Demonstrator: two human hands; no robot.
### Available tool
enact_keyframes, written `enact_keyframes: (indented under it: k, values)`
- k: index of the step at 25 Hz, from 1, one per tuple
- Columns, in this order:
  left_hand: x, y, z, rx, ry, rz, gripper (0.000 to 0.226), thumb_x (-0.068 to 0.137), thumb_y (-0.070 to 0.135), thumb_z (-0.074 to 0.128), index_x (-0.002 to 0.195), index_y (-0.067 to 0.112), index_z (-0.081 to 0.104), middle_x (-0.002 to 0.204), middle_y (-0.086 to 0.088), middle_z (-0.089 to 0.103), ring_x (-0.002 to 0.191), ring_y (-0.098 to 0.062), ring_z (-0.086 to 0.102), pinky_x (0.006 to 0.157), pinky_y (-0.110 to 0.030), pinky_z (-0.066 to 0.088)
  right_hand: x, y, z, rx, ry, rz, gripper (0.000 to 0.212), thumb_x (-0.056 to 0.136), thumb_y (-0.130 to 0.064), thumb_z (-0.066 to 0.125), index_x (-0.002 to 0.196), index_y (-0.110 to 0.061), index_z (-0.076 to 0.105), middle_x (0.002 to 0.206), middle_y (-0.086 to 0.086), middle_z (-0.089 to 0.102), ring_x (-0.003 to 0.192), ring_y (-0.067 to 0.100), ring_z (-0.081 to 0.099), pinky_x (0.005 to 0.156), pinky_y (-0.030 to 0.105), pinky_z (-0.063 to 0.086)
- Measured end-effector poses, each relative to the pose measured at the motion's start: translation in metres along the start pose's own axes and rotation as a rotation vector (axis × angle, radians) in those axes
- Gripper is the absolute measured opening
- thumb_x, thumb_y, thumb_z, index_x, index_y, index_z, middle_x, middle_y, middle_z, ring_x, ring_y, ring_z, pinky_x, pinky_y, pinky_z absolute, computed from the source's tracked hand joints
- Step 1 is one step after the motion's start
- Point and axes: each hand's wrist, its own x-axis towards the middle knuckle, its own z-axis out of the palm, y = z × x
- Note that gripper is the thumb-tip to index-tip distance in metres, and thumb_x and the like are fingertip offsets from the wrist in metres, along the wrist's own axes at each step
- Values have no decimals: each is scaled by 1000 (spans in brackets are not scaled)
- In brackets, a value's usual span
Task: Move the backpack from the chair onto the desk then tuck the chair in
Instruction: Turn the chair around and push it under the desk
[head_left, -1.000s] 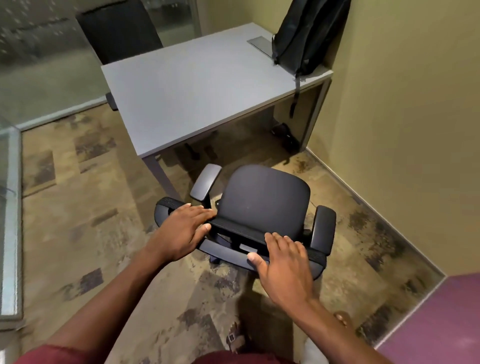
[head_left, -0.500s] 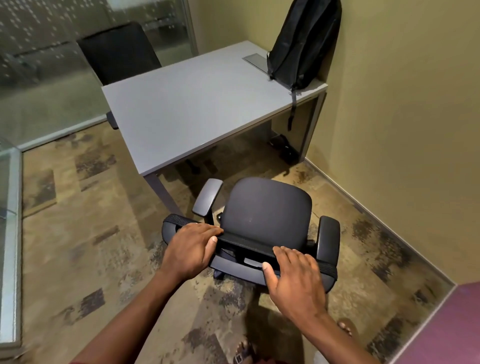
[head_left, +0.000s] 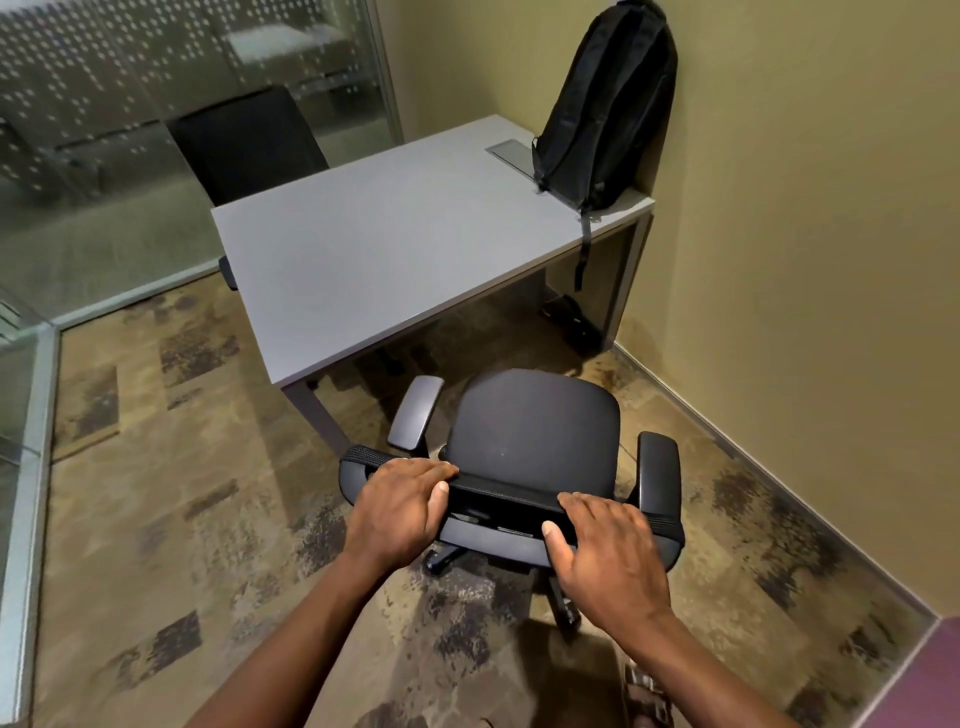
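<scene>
Chair (head_left: 530, 447) sits out on the carpet (head_left: 171, 509), just short of the desk (head_left: 395, 244) front edge, open floor under the desk ahead; wall close on the right. Left hand (head_left: 400, 506) and right hand (head_left: 605, 553) both curl over the backrest top rail, gripping it. One backpack (head_left: 605, 104) upright on the desk's far right corner against the wall, strap hanging over the edge. Two chairs total; second chair (head_left: 249, 143) behind the desk.
</scene>
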Motion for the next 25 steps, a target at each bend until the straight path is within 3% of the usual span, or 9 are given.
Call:
enact_keyframes:
  k: [9, 19, 25]
  values:
    - [61, 51, 26, -18, 69, -118, 44, 94, 35, 38, 112, 24, 76, 107, 7, 77, 98, -15, 68, 89, -33, 48, 74, 84, -10, 12, 43, -139, 51, 93, -56, 41, 119, -21, 68, 106, -5, 71, 95, 19, 65, 90, 40, 48]
    - [153, 132, 56, -35, 95, -274, 36, 93, 26, 49, 115, 15, 75, 109, 0, 78, 101, -20, 70, 93, -37, 51, 200, 194, -37, -38, -50, -356, 54, 93, -58, 33, 125, -26, 63, 113, -7, 70, 103, 19, 63, 96, 40, 44]
    - [190, 119, 57, 6, 122, -350, 39, 92, 30, 46, 117, 20, 75, 115, 2, 77, 106, -19, 70, 95, -36, 50, 267, 229, -46, -31, -41, -458, 52, 92, -57, 35, 122, -26, 64, 110, -6, 71, 101, 20, 64, 94, 40, 45]
